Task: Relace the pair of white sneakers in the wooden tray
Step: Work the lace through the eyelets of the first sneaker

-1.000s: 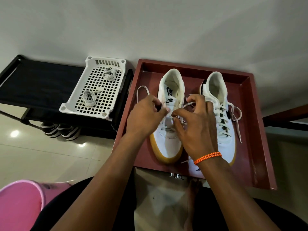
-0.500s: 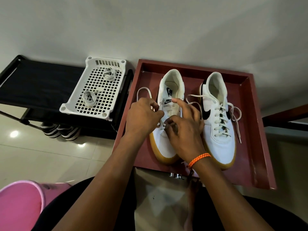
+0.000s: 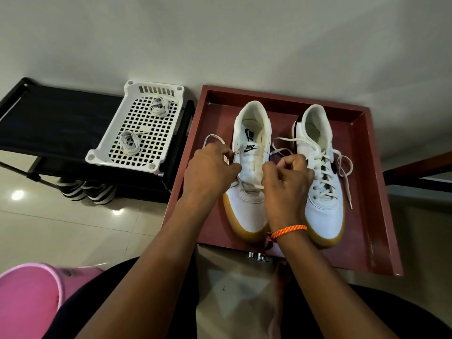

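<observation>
Two white sneakers with gum soles stand side by side in the reddish wooden tray [image 3: 367, 192], toes toward me. The left sneaker [image 3: 252, 148] has its lace only through the lowest eyelets. My left hand [image 3: 210, 170] pinches one end of that lace [image 3: 214, 138] at the shoe's left side, the lace looping up beyond my knuckles. On the shoe's right side my right hand [image 3: 287, 182] pinches the other end, fingers curled over the tongue's edge. The right sneaker [image 3: 322, 172] is fully laced, its loose ends trailing on the tray floor.
A white perforated plastic basket [image 3: 168, 152] holding two coiled laces sits on a black rack [image 3: 49, 123] to the left of the tray. Striped shoes stand under the rack. A pink tub [image 3: 27, 299] is at the lower left. A wall rises right behind the tray.
My hands have drawn apart from the middle of the left sneaker to its two sides, each pulling a lace end outward. The tongue with its logo now shows between them.
</observation>
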`<act>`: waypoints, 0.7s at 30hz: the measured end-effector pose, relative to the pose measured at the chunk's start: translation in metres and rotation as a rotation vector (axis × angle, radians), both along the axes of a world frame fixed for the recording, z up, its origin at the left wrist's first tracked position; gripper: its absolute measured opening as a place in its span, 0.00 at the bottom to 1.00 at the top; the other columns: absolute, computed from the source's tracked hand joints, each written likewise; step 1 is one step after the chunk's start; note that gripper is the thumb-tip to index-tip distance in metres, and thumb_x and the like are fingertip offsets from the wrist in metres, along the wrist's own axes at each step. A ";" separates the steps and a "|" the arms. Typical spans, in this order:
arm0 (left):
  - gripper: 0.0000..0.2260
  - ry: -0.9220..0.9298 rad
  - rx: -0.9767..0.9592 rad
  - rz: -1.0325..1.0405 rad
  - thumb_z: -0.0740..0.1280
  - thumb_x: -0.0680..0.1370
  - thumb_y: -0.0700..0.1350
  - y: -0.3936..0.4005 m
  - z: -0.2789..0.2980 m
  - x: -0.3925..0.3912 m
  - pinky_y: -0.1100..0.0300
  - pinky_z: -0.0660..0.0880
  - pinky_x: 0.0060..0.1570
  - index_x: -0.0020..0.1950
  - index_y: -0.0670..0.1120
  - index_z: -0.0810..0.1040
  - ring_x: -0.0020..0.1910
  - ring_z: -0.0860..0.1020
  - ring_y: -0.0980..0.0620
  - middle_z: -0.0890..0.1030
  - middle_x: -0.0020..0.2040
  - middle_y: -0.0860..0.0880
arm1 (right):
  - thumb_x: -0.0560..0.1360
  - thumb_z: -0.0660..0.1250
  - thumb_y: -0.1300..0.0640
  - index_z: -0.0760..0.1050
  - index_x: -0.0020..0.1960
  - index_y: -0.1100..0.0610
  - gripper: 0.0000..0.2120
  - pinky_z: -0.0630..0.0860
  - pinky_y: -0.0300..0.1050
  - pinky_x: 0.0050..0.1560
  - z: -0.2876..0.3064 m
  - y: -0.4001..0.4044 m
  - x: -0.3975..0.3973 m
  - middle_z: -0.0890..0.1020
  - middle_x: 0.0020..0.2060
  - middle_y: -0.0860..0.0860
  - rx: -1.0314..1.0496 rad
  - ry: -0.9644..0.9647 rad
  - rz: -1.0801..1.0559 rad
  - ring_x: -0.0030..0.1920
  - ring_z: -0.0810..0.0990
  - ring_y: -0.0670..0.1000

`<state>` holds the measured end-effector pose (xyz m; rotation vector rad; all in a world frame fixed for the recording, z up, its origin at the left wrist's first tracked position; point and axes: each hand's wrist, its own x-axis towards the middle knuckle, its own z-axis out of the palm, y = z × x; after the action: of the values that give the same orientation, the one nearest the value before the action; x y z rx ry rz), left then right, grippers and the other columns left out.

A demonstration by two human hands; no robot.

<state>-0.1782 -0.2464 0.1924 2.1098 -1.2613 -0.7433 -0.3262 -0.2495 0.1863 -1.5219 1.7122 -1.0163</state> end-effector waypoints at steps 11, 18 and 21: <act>0.05 -0.035 0.011 -0.027 0.74 0.74 0.48 0.000 0.001 -0.002 0.56 0.76 0.36 0.48 0.52 0.84 0.38 0.82 0.49 0.83 0.40 0.51 | 0.79 0.65 0.59 0.63 0.20 0.53 0.29 0.69 0.43 0.34 0.001 -0.018 -0.011 0.64 0.17 0.48 0.546 -0.958 -0.248 0.26 0.70 0.48; 0.04 0.186 0.085 0.000 0.76 0.75 0.44 -0.001 0.009 0.006 0.69 0.74 0.32 0.42 0.45 0.86 0.29 0.82 0.63 0.83 0.29 0.56 | 0.79 0.68 0.57 0.79 0.48 0.53 0.02 0.71 0.27 0.46 0.010 -0.011 -0.015 0.75 0.53 0.49 -0.159 0.110 0.078 0.49 0.78 0.48; 0.10 0.191 0.104 -0.002 0.74 0.76 0.46 -0.001 0.009 0.005 0.61 0.76 0.36 0.35 0.45 0.86 0.30 0.82 0.58 0.84 0.29 0.53 | 0.77 0.69 0.56 0.83 0.45 0.53 0.04 0.75 0.47 0.60 0.005 -0.011 -0.015 0.74 0.65 0.50 -0.301 0.278 0.287 0.65 0.73 0.54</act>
<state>-0.1728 -0.2471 0.2012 2.0620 -1.1444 -1.0055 -0.3411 -0.2608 0.1918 -2.1189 1.5024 -0.9772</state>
